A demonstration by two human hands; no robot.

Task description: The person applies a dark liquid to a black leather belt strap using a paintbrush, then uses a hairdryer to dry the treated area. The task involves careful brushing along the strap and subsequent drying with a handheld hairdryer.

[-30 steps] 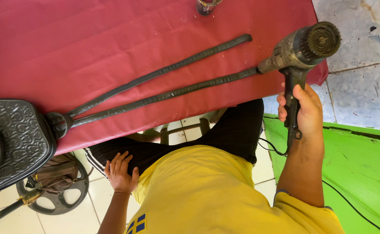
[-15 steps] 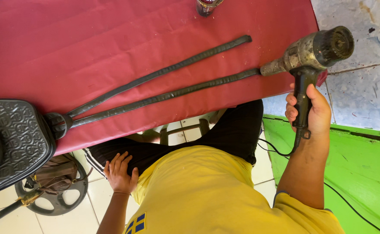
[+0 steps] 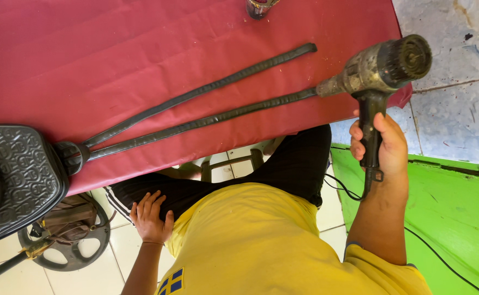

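My right hand grips the handle of a worn, dark heat gun. Its nozzle points left and meets the tip of the lower strap. This is one of two long dark straps lying across the red table; the upper strap lies apart from it. Both run to a dark embossed bag at the table's left edge. My left hand rests flat on my thigh with the fingers spread, holding nothing.
A small jar stands at the table's far edge. The gun's black cable trails over a green floor surface on the right. Under the table are a stool and a metal wheel-shaped object on pale tiles.
The heat gun and my right hand swung slightly right, then came back a little left, staying at the lower strap's tip. My left hand has stayed on the thigh.
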